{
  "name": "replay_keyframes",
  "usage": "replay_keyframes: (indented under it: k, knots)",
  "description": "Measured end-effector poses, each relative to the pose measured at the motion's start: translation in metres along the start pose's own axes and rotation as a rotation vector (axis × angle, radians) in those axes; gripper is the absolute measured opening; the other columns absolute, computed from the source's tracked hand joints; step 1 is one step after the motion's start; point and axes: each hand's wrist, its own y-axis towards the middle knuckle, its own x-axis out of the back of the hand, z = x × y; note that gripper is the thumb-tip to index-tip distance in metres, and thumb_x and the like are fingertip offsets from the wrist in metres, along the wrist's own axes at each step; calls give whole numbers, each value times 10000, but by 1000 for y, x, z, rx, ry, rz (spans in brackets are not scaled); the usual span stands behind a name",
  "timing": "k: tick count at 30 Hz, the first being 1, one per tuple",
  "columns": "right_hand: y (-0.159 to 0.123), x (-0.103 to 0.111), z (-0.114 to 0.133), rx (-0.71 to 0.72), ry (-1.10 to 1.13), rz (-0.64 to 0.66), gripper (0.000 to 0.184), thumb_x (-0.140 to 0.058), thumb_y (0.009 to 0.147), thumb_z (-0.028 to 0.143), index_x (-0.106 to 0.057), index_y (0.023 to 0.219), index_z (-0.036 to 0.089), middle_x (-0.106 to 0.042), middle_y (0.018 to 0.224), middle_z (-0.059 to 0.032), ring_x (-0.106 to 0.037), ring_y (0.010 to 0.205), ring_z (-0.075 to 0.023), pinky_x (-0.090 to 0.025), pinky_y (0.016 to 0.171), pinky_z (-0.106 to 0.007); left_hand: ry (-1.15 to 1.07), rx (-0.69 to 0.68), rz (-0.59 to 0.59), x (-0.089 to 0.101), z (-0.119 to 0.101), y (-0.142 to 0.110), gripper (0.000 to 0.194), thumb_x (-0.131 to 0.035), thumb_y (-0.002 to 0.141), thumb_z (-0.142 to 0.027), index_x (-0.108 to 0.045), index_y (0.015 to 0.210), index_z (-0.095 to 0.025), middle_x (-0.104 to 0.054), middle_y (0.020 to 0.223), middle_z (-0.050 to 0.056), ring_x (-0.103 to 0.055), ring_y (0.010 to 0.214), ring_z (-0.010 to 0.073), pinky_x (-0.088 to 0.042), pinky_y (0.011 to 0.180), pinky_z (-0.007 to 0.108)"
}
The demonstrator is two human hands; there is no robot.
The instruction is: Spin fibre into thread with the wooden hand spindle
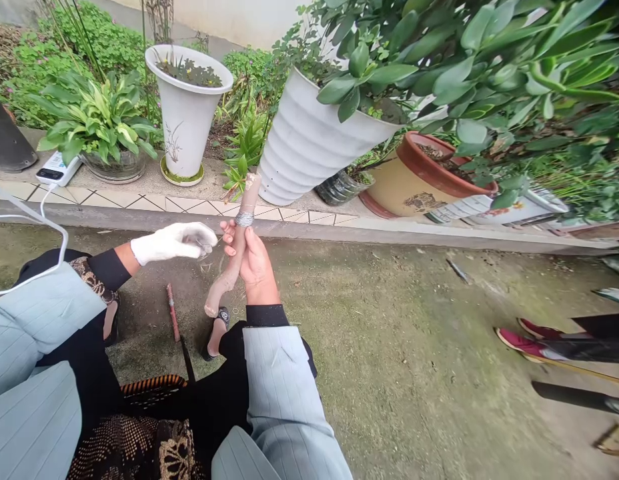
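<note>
In the head view, your crooked stick (pixel 230 273) slants up in front of the ridged white planter (pixel 309 140), its top end just by the planter's base. Your right hand (pixel 257 261) is closed round it below the wire coil (pixel 244 219). Your gloved left hand (pixel 170 244) is half curled beside the stick; you can't tell whether it pinches a strand. Expect stiff, fairly light wood; grip the straighter stretch below the coil, minding wire ends.
</note>
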Motion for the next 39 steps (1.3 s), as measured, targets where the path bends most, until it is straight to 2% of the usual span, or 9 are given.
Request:
replay_keyframes:
  k: [6, 10, 14, 17, 20, 26, 30, 34, 39]
  knots:
    - [-1, -1, 0, -25, 10, 22, 393, -624, 796, 496, -600, 1034, 183, -628, 1090, -98, -517, 728, -116, -441, 483, -203, 422, 6, 30, 7, -10, -1, 223, -661, 796, -275, -718, 978, -159, -697, 907, 52, -619, 809, 154, -499, 771, 260]
    - [0, 0, -1, -22, 10, 1, 371, -628, 801, 481, -596, 1027, 187, -631, 1031, -77, -512, 711, -110, -446, 487, -201, 190, -21, -165, 6, -2, 0, 312, -598, 865, -385, -698, 976, -111, -696, 811, 72, -619, 710, 149, -512, 716, 276]
    - [2, 1, -6, -100, 20, -26, 358, -643, 791, 476, -603, 1002, 189, -634, 986, -60, -555, 748, -114, -446, 499, -197, -172, -137, -364, 0, 12, 5, 369, -676, 804, -459, -671, 881, -98, -693, 867, 104, -654, 738, 169, -538, 709, 289]
    - [2, -2, -11, -124, 41, -22, 362, -688, 761, 457, -605, 994, 193, -636, 948, -48, -605, 832, -136, -456, 525, -201, -448, -36, -411, -8, 21, 7, 359, -701, 778, -430, -623, 922, -111, -676, 807, 70, -654, 600, 162, -552, 584, 307]
    - [4, -5, -13, -89, 111, -29, 376, -699, 755, 467, -597, 1003, 204, -629, 924, -32, -623, 877, -145, -466, 538, -197, -520, 50, -462, -11, 24, 7, 389, -734, 724, -305, -598, 1043, -127, -675, 835, 59, -664, 596, 165, -561, 568, 318]
    - [9, -2, -9, -51, 137, -106, 330, -653, 803, 468, -586, 994, 207, -624, 912, -34, -629, 885, -140, -459, 504, -174, -325, -112, -372, 3, 21, 8, 554, -721, 586, -86, -619, 1123, -178, -607, 1193, 87, -640, 1003, 205, -528, 864, 336]
    - [12, -1, -7, -19, 151, -104, 299, -635, 824, 463, -586, 982, 213, -635, 928, -40, -630, 913, -143, -472, 509, -172, 107, -251, -259, 10, 12, 5, 643, -730, 609, -108, -597, 1232, -191, -538, 1333, 102, -531, 1194, 244, -435, 1011, 347]
    - [14, -2, -6, -33, 219, -105, 240, -628, 841, 409, -602, 967, 206, -641, 910, -34, -629, 866, -133, -464, 493, -162, 485, -240, -282, 9, 0, 2, 377, -691, 731, -211, -673, 1107, -188, -580, 1266, 94, -580, 1096, 217, -466, 964, 332]
    - [13, 1, -9, -51, 278, -161, 189, -628, 842, 343, -625, 935, 179, -612, 798, -8, -587, 716, -99, -455, 490, -158, 208, -62, -396, 10, -5, 5, 320, -585, 832, -428, -664, 878, -122, -682, 842, 84, -641, 705, 165, -547, 677, 291]
